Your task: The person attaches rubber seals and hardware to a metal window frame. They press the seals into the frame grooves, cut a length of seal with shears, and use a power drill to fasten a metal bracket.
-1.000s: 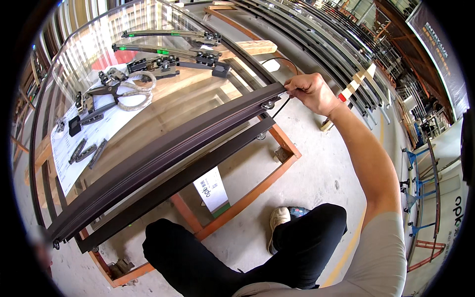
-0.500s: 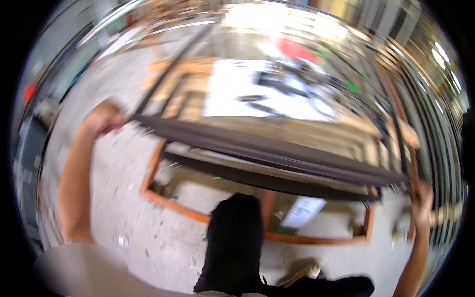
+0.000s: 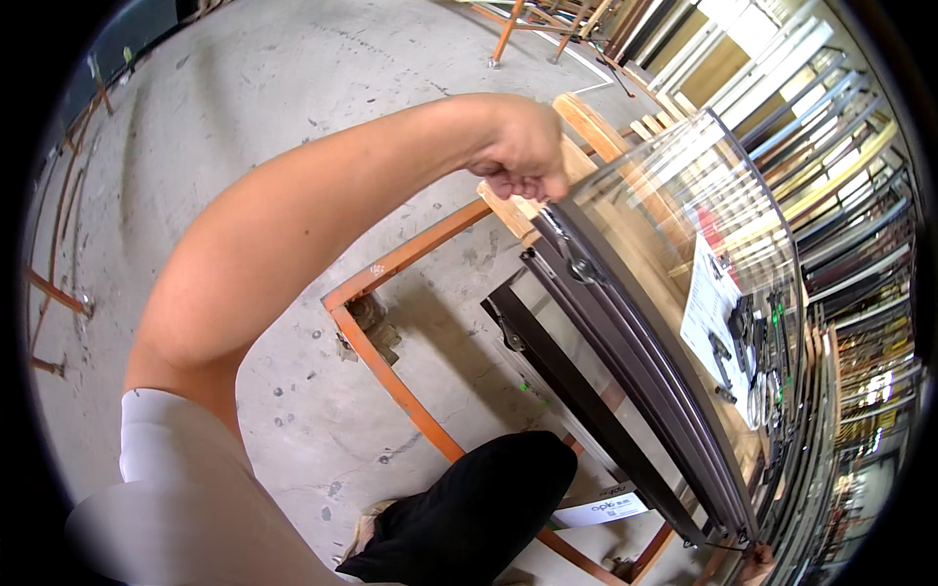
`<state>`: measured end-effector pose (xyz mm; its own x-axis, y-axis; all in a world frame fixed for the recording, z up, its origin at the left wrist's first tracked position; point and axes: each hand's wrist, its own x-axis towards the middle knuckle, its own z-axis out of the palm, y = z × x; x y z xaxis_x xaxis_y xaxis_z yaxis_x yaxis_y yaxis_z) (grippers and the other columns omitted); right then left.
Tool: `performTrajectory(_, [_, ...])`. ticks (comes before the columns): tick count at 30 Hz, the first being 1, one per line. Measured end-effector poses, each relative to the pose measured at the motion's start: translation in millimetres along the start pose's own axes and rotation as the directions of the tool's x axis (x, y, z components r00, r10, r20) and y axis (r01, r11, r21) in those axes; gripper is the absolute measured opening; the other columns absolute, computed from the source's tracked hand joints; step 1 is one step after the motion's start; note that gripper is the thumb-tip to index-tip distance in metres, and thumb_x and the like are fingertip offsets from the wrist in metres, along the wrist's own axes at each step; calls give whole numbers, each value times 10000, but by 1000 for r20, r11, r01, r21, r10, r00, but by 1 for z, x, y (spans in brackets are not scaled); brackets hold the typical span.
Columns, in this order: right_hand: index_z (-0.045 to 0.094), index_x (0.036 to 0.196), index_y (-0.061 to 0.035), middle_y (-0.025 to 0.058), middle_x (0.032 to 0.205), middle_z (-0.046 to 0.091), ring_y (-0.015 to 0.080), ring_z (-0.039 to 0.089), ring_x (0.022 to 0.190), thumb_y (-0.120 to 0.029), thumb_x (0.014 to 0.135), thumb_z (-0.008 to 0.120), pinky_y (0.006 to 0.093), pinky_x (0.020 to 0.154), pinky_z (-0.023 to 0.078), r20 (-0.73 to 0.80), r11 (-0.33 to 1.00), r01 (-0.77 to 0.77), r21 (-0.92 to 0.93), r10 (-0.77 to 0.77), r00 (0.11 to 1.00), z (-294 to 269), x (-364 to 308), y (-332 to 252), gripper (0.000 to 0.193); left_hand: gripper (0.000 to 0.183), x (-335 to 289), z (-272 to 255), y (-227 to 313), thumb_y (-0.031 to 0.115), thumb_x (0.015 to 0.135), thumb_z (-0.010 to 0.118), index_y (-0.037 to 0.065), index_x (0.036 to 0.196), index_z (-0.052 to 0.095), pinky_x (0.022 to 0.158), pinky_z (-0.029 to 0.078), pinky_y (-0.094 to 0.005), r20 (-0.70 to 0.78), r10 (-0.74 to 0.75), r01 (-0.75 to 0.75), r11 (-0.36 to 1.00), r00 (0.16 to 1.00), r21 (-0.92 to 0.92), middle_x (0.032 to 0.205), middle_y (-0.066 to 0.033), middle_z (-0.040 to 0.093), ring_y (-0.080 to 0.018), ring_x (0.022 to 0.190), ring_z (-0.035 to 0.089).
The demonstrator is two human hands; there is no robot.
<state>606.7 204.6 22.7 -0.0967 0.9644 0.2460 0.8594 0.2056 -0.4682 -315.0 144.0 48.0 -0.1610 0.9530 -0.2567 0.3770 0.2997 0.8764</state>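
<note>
At the right of the view, a window sash with a dark brown frame and a clear glass pane lies tilted. My left hand is closed on its far left corner, fingers curled under. At the near right corner my right hand shows only in part, its fingers closed on the sash end. A small round metal fitting sits in the end of the frame. Below the sash is another dark frame bar. Through the glass show a white paper sheet and several black parts.
An orange metal stand with wooden bars on top supports the frames. A white printed label lies low between its legs, near my black-trousered knee. Long profiles fill racks along the right. Another orange stand stands farther off.
My view has swung left, so the sash and stand now appear at the right and slanted. Both hands stay at the sash corners; the right hand is now near the lower edge.
</note>
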Motion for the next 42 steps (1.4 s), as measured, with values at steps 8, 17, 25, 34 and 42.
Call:
performTrajectory(8, [664, 1123, 42, 152, 1015, 736, 227, 679, 832, -75, 962, 602, 320, 697, 536, 109, 997, -77, -12, 78, 991, -12, -6, -14, 208, 131, 8, -8, -11, 27, 716, 739, -61, 699, 643, 490, 469, -303, 22, 81, -79, 994, 996, -71, 641, -110, 592, -172, 554, 563])
performTrajectory(17, [719, 1009, 1, 180, 990, 724, 265, 675, 859, -101, 896, 652, 358, 716, 529, 132, 855, 211, -474, -167, 977, -2, -22, -72, 166, 82, 2, 0, -5, -16, 725, 716, -50, 696, 647, 475, 488, -300, -26, 35, -36, 999, 999, -32, 627, -102, 599, -160, 542, 579])
performTrajectory(25, [592, 836, 16, 21, 728, 531, 86, 513, 720, 82, 895, 569, 271, 633, 452, -5, 995, -20, 98, 21, 1000, 17, -23, -25, 91, 93, 5, 6, 18, 35, 705, 717, -35, 676, 662, 411, 434, -302, -172, -60, 104, 960, 983, 261, 602, -109, 613, -145, 495, 562])
performTrajectory(34, [545, 747, 4, 176, 690, 542, 370, 558, 651, 48, 775, 664, 434, 597, 446, 24, 866, 453, -211, -459, 888, 22, 7, -41, 130, 98, 24, -51, -16, 43, 755, 641, -33, 774, 700, 486, 435, -334, -230, -33, 165, 796, 973, 582, 652, -107, 658, -170, 537, 565])
performTrajectory(42, [720, 888, -32, 78, 867, 708, 300, 636, 937, 98, 747, 707, 398, 824, 501, 1, 862, 461, -211, -471, 882, -9, -18, -22, 193, 179, 39, -69, -47, 87, 698, 646, -46, 817, 646, 439, 449, -358, -306, -35, 144, 929, 951, 342, 634, -112, 600, -208, 493, 534])
